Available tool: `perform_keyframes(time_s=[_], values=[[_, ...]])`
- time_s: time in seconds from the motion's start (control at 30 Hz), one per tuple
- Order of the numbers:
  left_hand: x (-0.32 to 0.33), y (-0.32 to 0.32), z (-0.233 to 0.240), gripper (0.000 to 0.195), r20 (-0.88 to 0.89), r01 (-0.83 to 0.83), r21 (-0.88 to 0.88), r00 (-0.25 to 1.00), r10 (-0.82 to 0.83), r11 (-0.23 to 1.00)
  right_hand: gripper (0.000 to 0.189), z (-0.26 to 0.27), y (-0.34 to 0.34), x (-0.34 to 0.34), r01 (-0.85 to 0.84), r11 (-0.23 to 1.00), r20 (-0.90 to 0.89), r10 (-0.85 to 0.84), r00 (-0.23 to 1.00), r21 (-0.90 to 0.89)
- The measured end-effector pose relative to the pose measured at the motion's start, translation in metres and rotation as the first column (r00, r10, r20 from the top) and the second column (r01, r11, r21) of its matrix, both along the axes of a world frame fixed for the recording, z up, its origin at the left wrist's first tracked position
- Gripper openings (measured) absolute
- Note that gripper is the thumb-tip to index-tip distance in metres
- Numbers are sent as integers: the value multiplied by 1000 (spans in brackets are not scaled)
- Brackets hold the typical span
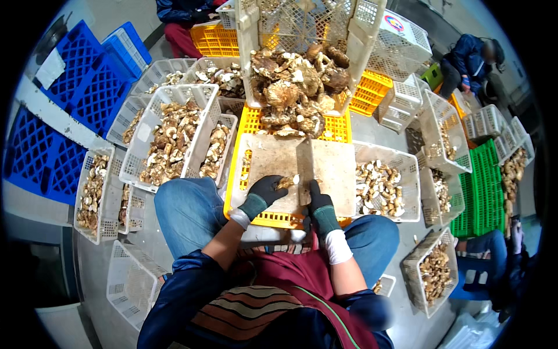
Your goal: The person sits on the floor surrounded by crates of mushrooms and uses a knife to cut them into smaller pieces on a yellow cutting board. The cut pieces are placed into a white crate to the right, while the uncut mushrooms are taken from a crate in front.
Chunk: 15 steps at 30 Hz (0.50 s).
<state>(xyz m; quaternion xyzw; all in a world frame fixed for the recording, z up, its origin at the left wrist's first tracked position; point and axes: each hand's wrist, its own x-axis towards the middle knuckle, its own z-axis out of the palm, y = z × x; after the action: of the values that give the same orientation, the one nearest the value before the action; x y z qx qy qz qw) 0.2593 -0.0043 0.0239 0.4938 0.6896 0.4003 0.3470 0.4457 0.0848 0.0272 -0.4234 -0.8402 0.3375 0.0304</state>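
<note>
In a dark glove with a green cuff, my left hand (pixel 267 192) is closed on a small brown mushroom stem (pixel 287 181) with a pale end, held above a worn cutting board (pixel 270 152). My gloved right hand (pixel 319 203) grips a wide-bladed knife (pixel 304 165); its blade stands upright on the board, a little right of the stem, and its handle is mostly hidden. Behind the board, large brown mushrooms (pixel 301 87) spill out of a tipped white plastic crate (pixel 364 48). Beneath lies an upturned yellow crate (pixel 231 192).
White baskets of mushroom pieces stand left (pixel 126 161) and right (pixel 417 187) of my knees. Blue plastic pallets (pixel 83 83) lie at the far left, stacked green crates (pixel 484 192) at the right. Other people sit at the top left, upper right and right edge.
</note>
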Motion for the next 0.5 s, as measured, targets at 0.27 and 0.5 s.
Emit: perform_keyframes(time_s=[0.27, 0.5], values=[[-9, -3, -18, 49, 390, -87, -52, 915, 100, 995, 44, -5, -8, 13, 43, 989, -284, -2, 959, 141], [-19, -6, -23, 39, 975, -74, -31, 217, 46, 997, 50, 135, -9, 67, 203, 252, -177, -928, 327, -946]])
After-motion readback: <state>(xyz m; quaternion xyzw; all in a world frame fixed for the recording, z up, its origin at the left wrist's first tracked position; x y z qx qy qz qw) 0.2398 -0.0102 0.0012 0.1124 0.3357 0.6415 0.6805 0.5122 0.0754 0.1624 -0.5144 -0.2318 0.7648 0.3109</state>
